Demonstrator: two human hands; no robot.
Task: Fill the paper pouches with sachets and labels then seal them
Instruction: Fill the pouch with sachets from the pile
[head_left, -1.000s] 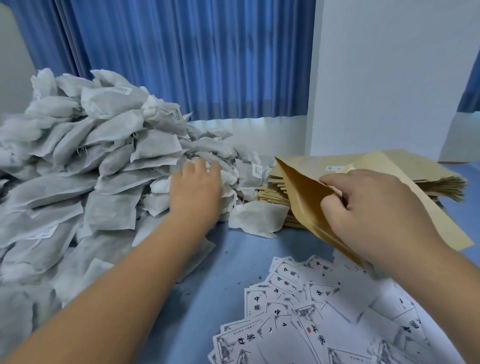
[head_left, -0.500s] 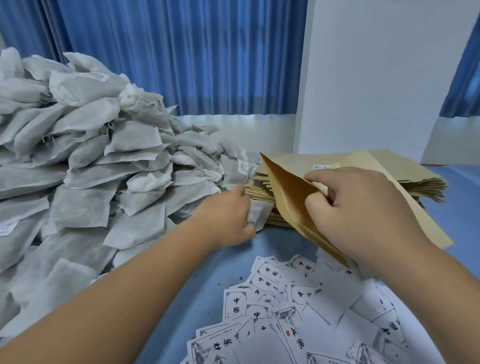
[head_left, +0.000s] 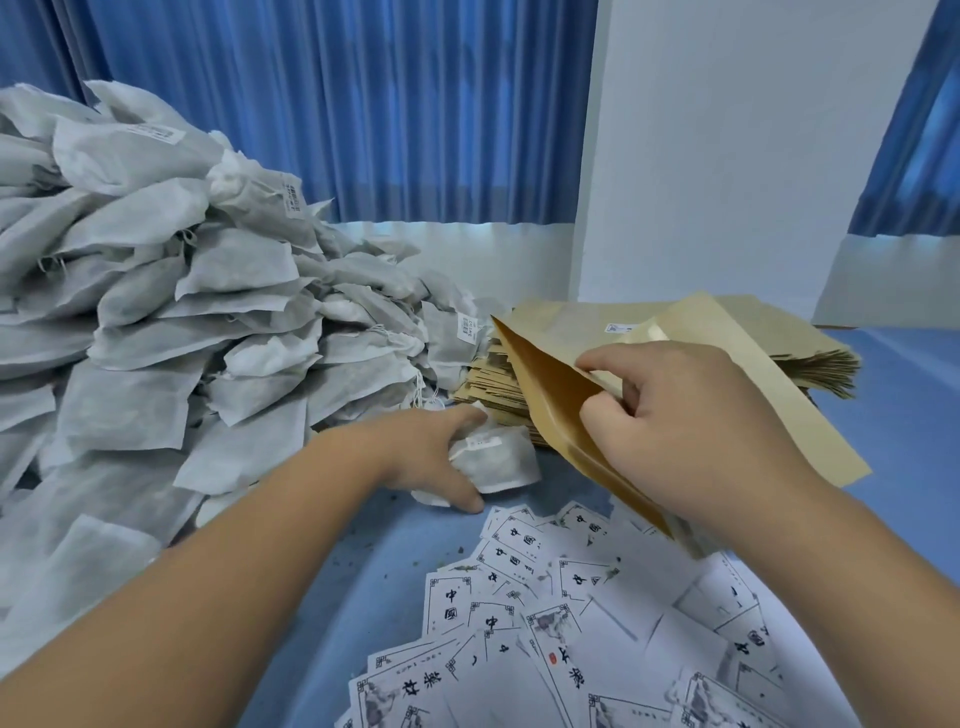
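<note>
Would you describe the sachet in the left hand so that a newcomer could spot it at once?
From the heap of white sachets on the left, follow its foot rightward to the stack of brown paper pouches. Just before that stack, the left hand grips one sachet, apart from the heap where the others lie.

Head view, down over near table (head_left: 311, 597)

left hand (head_left: 434, 457) now off the heap, sachet (head_left: 496, 462) in its grip
</note>
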